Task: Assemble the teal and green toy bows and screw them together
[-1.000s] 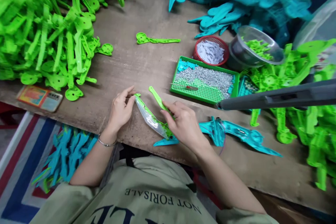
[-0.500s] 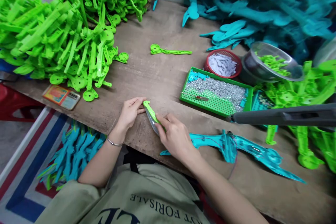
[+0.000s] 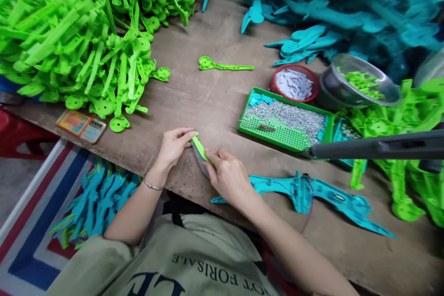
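Observation:
Near the table's front edge, both hands work on a slim bright-green plastic part (image 3: pixel 199 147) with a grey, blade-shaped strip (image 3: pixel 200 159) along its near side. I cannot tell whether the strip is joined to it. My left hand (image 3: pixel 175 148) pinches the far tip between thumb and fingertips. The lower end is gripped by my right hand (image 3: pixel 229 178), whose fingers hide that end. Beside my right wrist lies a long turquoise plastic shell (image 3: pixel 277 185) with thin wires. A single green arm-shaped piece (image 3: pixel 225 66) rests farther back on the table.
Green parts (image 3: pixel 79 46) are heaped at left, turquoise parts (image 3: pixel 329 9) at back right. A green tray (image 3: pixel 274 139) holds small metal pieces and a screwdriver (image 3: pixel 266 128). Behind it stand a red basket (image 3: pixel 294 98) and clear bowl (image 3: pixel 388 95). A dark grey bar (image 3: pixel 374 144) juts in from the right.
My left thumb and fingertips have closed over the far tip of the green part, covering more of it. My right hand keeps its grip with little movement.

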{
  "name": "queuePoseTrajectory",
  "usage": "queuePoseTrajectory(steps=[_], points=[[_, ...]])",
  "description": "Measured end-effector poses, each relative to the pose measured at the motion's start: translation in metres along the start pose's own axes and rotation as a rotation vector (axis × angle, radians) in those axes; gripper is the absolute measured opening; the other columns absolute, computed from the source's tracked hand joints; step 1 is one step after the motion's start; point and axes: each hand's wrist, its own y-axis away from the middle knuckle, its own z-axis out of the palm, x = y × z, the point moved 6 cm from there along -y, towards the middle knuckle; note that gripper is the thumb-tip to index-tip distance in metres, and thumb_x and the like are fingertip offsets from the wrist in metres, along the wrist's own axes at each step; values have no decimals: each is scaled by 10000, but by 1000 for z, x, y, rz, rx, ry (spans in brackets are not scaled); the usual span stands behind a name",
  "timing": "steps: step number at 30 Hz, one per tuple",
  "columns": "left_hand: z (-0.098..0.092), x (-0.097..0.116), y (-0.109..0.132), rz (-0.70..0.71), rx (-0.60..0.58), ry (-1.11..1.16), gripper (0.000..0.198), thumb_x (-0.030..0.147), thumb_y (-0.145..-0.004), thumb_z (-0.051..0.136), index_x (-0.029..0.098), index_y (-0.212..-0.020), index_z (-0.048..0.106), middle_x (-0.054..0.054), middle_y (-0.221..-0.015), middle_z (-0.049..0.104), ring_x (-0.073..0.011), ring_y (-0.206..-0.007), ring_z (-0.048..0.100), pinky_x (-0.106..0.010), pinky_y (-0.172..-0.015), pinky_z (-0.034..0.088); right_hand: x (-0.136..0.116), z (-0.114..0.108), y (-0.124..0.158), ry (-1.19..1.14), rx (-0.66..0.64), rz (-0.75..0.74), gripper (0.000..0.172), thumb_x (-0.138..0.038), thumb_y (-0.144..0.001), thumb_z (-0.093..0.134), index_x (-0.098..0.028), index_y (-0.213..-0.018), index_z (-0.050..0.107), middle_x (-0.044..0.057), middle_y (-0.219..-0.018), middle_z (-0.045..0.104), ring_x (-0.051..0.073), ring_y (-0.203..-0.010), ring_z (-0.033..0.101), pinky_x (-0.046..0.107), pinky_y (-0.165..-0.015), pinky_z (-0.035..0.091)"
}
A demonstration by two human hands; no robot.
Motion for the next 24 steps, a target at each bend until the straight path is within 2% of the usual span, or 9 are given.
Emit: queuePoseTrajectory(steps=[3,5,8,11,15,20,22,24], points=[[-1,0,0,8,19,-10,416,359,-502,935,144,-817,769,-60,-772,762,-172,-717,716,-293,-692,584,6,-8,-10,-147,12,-43,318,-260,-1001,472,-170,-1124,751,91,-870,660,194,-802,606,302,-747,422],[-1,0,0,14,27,-15,424,357,-502,934,140,-823,763,-65,-778,764,-179,-728,723,-297,-696,586,11,-8,-23,-324,-13,-60,282,-251,-977,497,-161,-1000,763,42,-767,637,157,-722,550,284,-704,392],[-1,2,1,26,32,-21,455,355,-494,937,135,-842,743,-62,-781,764,-182,-732,728,-294,-692,585,18,5,-44,-682,-187,-28,180,-243,-870,620,-146,-961,741,-44,-629,548,98,-583,422,245,-590,320],[0,4,1,46,45,-26,484,343,-492,936,137,-862,703,-47,-770,759,-170,-698,721,-296,-693,581,20,21,-55,-956,-366,56,183,-205,-770,687,-114,-925,723,-86,-559,465,64,-513,325,227,-522,245],[4,4,9,98,79,44,554,374,-549,920,172,-978,635,-23,-788,752,-174,-736,731,-316,-746,582,22,24,-57,-1095,-380,127,154,-145,-721,711,-101,-868,723,-85,-541,496,47,-493,342,211,-505,243],[19,-13,51,86,47,156,529,550,-690,828,213,-1028,600,-47,-993,756,-204,-963,735,-335,-865,569,22,20,-55,-1215,-357,135,181,-67,-695,714,-115,-866,750,-31,-645,661,69,-581,516,193,-582,402],[28,-28,74,16,11,155,557,535,-686,840,217,-1072,596,-53,-1029,757,-205,-979,730,-331,-856,571,22,20,-55,-1225,-360,134,174,-63,-692,715,-117,-853,752,-17,-664,682,79,-602,546,195,-589,424],[39,-44,95,-71,-43,140,588,476,-640,886,210,-1079,600,-58,-1033,761,-195,-947,730,-325,-844,577,22,20,-55,-1210,-348,140,152,-71,-690,723,-115,-833,748,-27,-636,660,71,-573,519,190,-559,400]])
